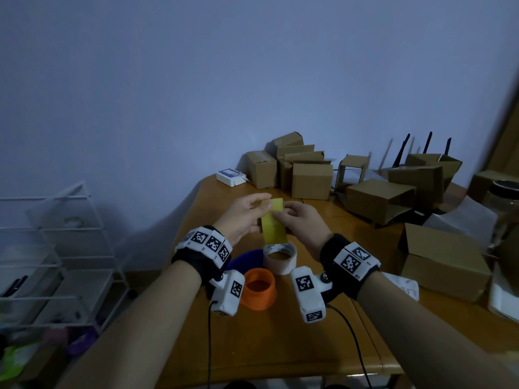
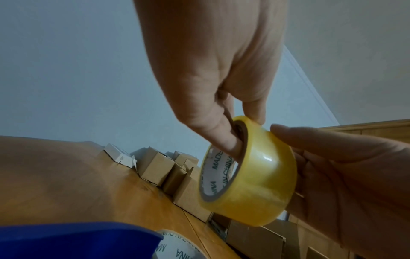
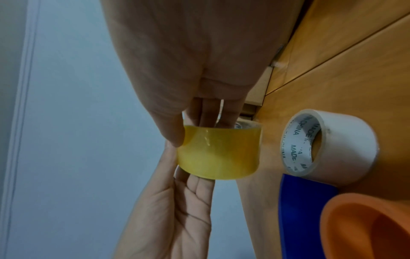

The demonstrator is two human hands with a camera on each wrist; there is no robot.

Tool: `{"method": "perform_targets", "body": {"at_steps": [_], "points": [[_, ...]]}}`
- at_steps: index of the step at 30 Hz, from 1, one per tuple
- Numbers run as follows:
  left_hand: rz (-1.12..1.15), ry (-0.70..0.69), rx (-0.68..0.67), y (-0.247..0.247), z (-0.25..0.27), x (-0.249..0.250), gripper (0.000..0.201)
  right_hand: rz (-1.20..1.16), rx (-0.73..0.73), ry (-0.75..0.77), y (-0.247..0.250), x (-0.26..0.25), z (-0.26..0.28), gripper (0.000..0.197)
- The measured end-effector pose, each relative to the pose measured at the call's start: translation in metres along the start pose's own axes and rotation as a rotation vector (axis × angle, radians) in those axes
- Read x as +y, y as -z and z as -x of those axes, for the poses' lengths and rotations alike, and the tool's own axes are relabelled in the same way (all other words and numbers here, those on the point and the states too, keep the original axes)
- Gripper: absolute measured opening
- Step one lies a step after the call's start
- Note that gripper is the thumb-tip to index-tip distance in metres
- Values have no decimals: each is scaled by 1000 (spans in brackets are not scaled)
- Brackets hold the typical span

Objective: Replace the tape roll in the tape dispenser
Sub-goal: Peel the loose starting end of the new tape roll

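Hands (image 1: 244, 217) (image 1: 302, 224) gripping yellow tape roll (image 1: 273, 224) above wooden table (image 1: 280, 346).
Left fingers hooked inside core, right fingers curled round rim; near white tape roll (image 1: 280, 258), orange ring (image 1: 259, 289).

Looks like home packing corner or small mail-order workroom. Wooden desk (image 1: 269, 346) against plain bluish wall (image 1: 196, 80). Small cardboard boxes (image 1: 310, 179) heaped at back. Router with black antennas (image 1: 427, 148) behind boxes. White wire rack (image 1: 56, 234) alongside. Spare tape rolls (image 1: 280, 258) on desk.
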State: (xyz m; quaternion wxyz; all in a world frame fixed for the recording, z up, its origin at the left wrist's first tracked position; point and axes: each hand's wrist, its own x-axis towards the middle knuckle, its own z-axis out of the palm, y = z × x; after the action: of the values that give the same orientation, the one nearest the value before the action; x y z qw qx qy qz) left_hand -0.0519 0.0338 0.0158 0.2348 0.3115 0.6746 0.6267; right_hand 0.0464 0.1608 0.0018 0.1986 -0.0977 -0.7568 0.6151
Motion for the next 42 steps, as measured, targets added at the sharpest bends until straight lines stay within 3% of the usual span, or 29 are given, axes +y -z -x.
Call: {"method": "perform_targets", "body": {"at_steps": [6,13,20,27,31,34,38,42], "points": [[61,1,-47,2,2,-1,51,-77,-12,-16,3,2,1,33],[51,22,-157,-1,8,1,73,-130,125,-26,-1,3,-1,27],[23,-18,-117,2,9,-2,64,-159,92,-44,0,-2,-1,43],[19,-40,-121,2,8,-1,64,-176,59,-49,0,0,0,30],[-32,5,-214,4,6,0,81,-221,131,-79,1,2,-2,22],[-105,29,-266,3,6,-2,95,-243,195,-122,0,4,-7,28],[-13,35,-206,2,5,-1,79,-123,172,-85,-5,4,-6,27],[-13,31,-191,6,6,1,65,18,108,-17,-4,0,-4,45]]}}
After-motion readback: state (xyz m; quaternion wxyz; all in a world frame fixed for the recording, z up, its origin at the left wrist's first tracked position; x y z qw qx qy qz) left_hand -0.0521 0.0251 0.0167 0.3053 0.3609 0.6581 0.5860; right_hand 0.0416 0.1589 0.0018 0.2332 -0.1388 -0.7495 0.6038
